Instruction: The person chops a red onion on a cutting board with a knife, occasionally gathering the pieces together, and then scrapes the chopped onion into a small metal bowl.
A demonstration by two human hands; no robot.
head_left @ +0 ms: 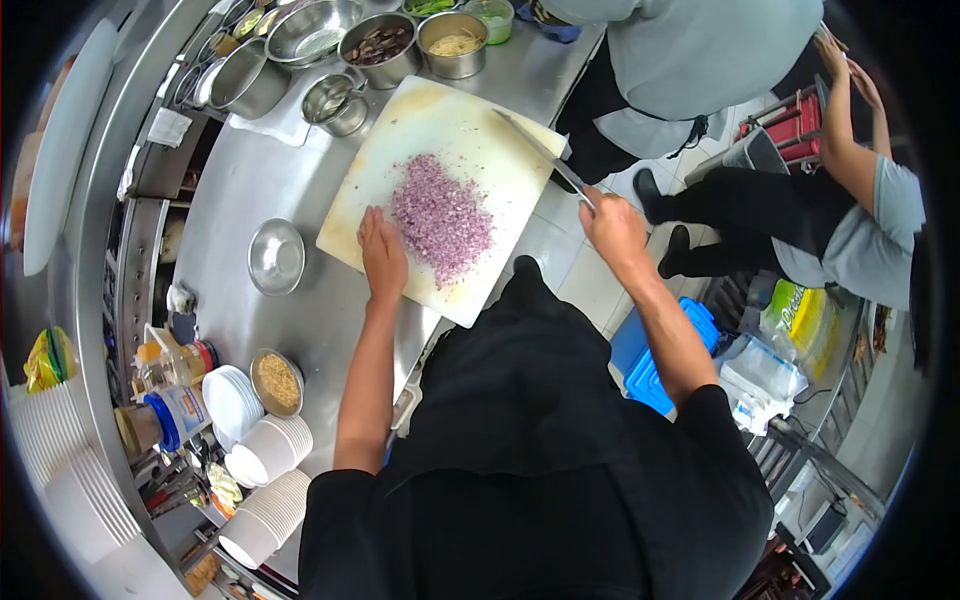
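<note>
Finely chopped red onion [440, 218] lies in a loose heap on the white cutting board [500, 285], with small bits scattered around it. Flat on the board, at the heap's left edge, my left hand [383, 255] rests with its fingers stretched out and touching the nearest pieces. My right hand [612, 232] grips a kitchen knife [528, 138] by its handle beyond the board's right edge. The blade reaches back over the board's upper right part, away from the heap.
A small steel bowl [276, 257] stands left of the board. Pots with ingredients [453, 45] line the back. Stacked white tubs [268, 450] and a bowl of brown crumbs [277, 383] sit lower left. Two people [715, 50] stand at the right, near a blue crate [660, 360].
</note>
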